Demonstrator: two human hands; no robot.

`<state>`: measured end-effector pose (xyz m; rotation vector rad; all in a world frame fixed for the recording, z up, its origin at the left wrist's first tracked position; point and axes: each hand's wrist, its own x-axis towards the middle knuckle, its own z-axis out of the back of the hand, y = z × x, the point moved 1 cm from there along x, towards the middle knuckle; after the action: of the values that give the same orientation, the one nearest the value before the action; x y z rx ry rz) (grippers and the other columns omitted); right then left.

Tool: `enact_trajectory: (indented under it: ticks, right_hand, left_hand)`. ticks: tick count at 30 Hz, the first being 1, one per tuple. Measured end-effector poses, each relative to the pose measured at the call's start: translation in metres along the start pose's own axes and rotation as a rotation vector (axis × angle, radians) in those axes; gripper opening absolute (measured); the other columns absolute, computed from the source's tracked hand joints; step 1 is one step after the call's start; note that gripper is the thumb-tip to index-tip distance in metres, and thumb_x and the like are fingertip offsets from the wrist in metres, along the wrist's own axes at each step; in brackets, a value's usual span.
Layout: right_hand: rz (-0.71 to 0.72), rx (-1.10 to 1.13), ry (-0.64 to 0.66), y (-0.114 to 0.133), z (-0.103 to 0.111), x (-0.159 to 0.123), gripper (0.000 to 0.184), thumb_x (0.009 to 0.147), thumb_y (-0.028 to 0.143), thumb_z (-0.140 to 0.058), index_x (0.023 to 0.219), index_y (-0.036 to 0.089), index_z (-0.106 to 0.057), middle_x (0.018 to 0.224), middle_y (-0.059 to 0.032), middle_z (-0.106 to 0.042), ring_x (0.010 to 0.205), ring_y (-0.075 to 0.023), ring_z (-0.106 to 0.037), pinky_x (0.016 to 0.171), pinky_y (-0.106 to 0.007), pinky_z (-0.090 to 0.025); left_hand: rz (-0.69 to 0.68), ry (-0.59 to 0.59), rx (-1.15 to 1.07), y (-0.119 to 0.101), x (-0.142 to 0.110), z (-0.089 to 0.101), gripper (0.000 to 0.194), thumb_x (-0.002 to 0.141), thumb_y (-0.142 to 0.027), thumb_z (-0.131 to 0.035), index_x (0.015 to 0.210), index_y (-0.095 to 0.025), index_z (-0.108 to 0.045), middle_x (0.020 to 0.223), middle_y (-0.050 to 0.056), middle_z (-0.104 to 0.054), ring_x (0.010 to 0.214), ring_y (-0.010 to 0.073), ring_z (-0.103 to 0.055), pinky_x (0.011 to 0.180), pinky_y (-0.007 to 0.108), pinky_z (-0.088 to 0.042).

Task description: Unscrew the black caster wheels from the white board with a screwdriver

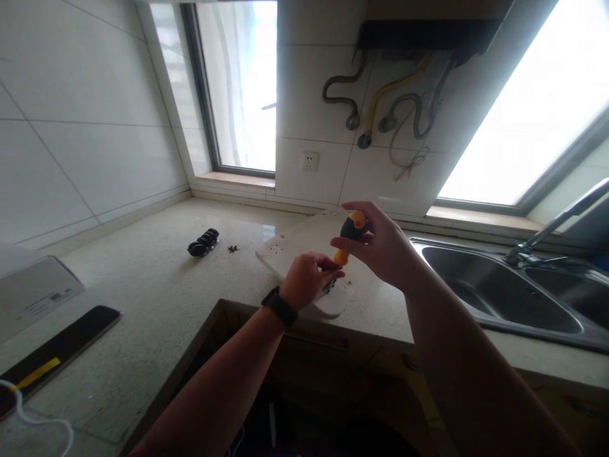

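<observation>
My right hand (380, 244) grips the black-and-yellow handle of a screwdriver (353, 225), which stands nearly upright, tip down. My left hand (309, 276), with a dark watch on the wrist, has its fingers pinched together at the lower end of the screwdriver. What lies in that pinch is hidden. Right below the fingers sits a small dark metal part (329, 285) on the near corner of a white board (304, 241). The board has rounded corners and small holes, and lies flat on the counter.
Several black caster wheels (203, 242) stand in a row at left, beside a small pile of screws (233, 249). A sink (499, 285) with a faucet (556, 222) is at right. A dark flat strip (57, 355) and a white cable (42, 420) lie near left. The counter edge (380, 339) runs in front.
</observation>
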<state>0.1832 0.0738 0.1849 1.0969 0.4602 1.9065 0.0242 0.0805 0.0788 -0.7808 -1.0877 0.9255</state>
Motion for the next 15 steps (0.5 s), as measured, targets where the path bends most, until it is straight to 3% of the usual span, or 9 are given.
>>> enact_trajectory:
  ticks: [4, 8, 13, 15]
  right_hand:
    - [0.038, 0.034, -0.05, -0.0034, -0.0034, 0.0005, 0.058, 0.07, 0.043, -0.088, 0.118, 0.025, -0.062, 0.097, -0.0031, -0.066, 0.073, -0.0173, -0.065, 0.069, -0.039, -0.058]
    - [0.04, 0.166, -0.061, -0.0062, -0.0069, 0.0008, 0.065, 0.067, 0.04, -0.089, 0.121, 0.026, -0.055, 0.104, -0.0039, -0.066, 0.082, -0.0207, -0.071, 0.074, -0.041, -0.062]
    - [0.011, 0.013, -0.146, -0.0043, -0.0064, 0.0002, 0.059, 0.064, 0.042, -0.092, 0.111, 0.024, -0.062, 0.092, -0.0026, -0.069, 0.076, -0.0213, -0.071, 0.069, -0.041, -0.062]
    - [0.022, 0.046, -0.126, -0.004, -0.005, 0.0005, 0.055, 0.066, 0.038, -0.091, 0.112, 0.024, -0.065, 0.091, -0.0021, -0.07, 0.076, -0.0211, -0.072, 0.069, -0.039, -0.062]
  left_hand:
    - [0.01, -0.046, -0.008, 0.0026, 0.0019, -0.0009, 0.019, 0.079, -0.031, -0.086, 0.076, -0.016, -0.074, 0.076, 0.003, -0.077, 0.07, 0.0152, -0.067, 0.069, 0.029, -0.049]
    - [0.016, -0.055, -0.051, 0.0064, 0.0046, -0.0019, 0.028, 0.075, -0.032, -0.089, 0.071, -0.016, -0.066, 0.071, 0.0, -0.071, 0.064, 0.013, -0.062, 0.064, 0.028, -0.047]
    - [0.014, -0.07, -0.029, 0.009, 0.0086, -0.0049, 0.04, 0.07, -0.043, -0.092, 0.07, -0.017, -0.062, 0.067, -0.002, -0.065, 0.06, 0.0119, -0.056, 0.06, 0.028, -0.042]
    - [0.003, -0.071, -0.015, 0.007, 0.0093, -0.0051, 0.042, 0.069, -0.044, -0.093, 0.069, -0.018, -0.06, 0.066, -0.003, -0.064, 0.059, 0.0116, -0.054, 0.059, 0.028, -0.041]
